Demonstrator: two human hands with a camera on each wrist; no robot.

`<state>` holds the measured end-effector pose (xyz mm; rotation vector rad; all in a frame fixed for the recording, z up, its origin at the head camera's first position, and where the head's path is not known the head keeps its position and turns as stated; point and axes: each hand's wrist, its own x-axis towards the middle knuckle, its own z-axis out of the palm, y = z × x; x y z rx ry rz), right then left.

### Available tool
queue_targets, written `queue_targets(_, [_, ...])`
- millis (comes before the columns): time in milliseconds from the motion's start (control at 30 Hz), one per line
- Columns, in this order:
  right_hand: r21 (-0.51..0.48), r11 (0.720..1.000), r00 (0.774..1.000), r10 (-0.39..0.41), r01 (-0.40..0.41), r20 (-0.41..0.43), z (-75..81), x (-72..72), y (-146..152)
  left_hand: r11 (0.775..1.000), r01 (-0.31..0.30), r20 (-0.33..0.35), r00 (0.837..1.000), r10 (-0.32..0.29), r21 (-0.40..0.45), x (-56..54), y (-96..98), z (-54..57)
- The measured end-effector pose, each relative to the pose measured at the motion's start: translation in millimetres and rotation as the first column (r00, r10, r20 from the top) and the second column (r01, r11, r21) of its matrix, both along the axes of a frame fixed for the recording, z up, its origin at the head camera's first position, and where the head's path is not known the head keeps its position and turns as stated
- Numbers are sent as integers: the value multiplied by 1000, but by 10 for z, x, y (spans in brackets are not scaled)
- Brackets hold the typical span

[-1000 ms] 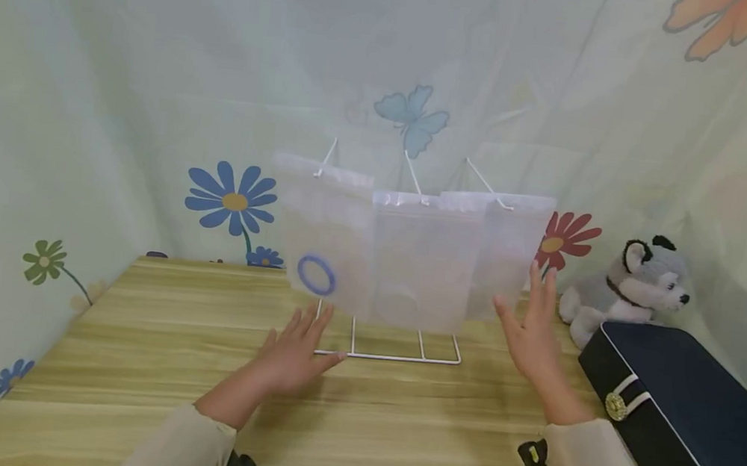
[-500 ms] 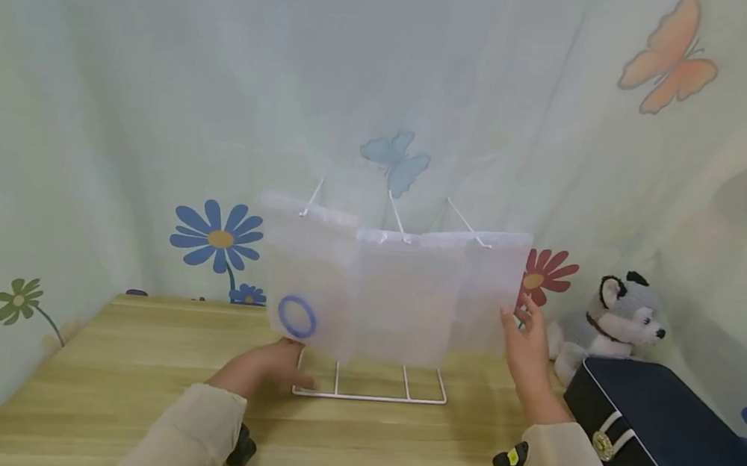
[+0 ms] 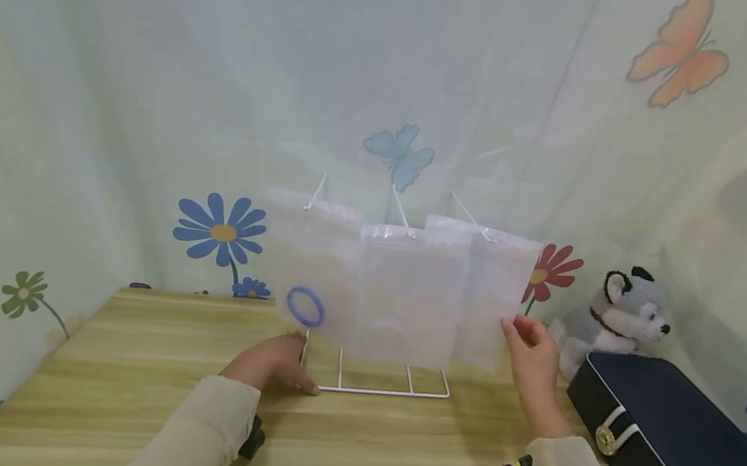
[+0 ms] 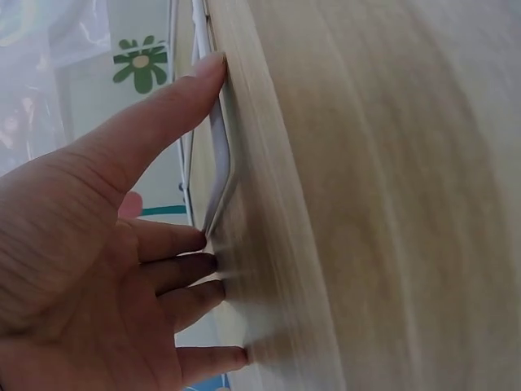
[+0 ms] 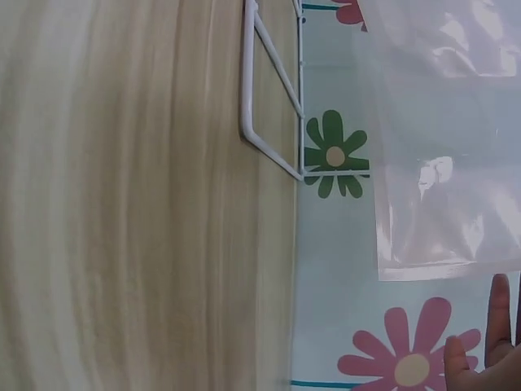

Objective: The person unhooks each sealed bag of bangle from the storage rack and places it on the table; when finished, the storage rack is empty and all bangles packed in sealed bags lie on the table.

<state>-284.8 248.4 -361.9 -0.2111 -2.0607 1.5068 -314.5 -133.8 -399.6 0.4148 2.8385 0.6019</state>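
A white wire rack stands on the table with three clear plastic bags on its hooks. The left bag shows a blue ring low in it; the middle bag shows a faint pale ring. My left hand rests at the base's front left corner, thumb on the front bar and fingers spread down to the tabletop in the left wrist view. My right hand is at the side edge of the right bag. In the right wrist view a straight fingertip meets that edge, thumb apart.
At the right lies a dark blue case with white trim and a gold clasp. Behind it sits a grey and white plush dog. A curtain printed with flowers and butterflies hangs behind the wooden table.
My left hand has gone from above the base to its front left corner. My right hand has come in to the right bag's edge, and that bag now hangs tilted.
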Motion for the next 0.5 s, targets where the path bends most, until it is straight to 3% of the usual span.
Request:
queue_targets(267, [26,998,998,-49,51,-44,-30,130,11,1000,20,-18,1000,-20,9,-29,28,-2])
queue_targets(500, [52,999,996,-4,8,-89,-2,261,2,1000,9,-10,1000,-9,8,-1,13,6])
